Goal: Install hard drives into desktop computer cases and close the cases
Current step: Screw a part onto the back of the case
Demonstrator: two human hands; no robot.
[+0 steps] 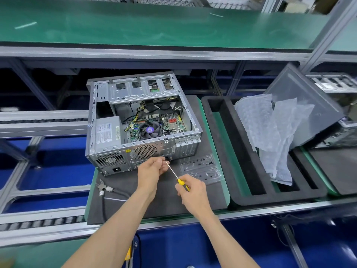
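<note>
Head view: your right hand [190, 187] grips the yellow-handled screwdriver [176, 177], shaft angled up-left. Your left hand [152, 170] has fingers curled, pinching at the shaft tip; can't tell if there's a screw in there. Both hands sit just in front of the open computer case [139, 120], lying on the grey mat [154, 202]. Screw tray [201, 169] just right; black foam tray [239, 151] beyond the mat edge.

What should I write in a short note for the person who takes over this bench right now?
Right hand grips the yellow screwdriver. Left hand pinches near its tip, maybe a screw; too small to tell. Open computer case lies on the grey mat, side panel off. Clear screw tray sits beside it. No hard drive visible in the case. Left: fit the drive, close the case.
</note>
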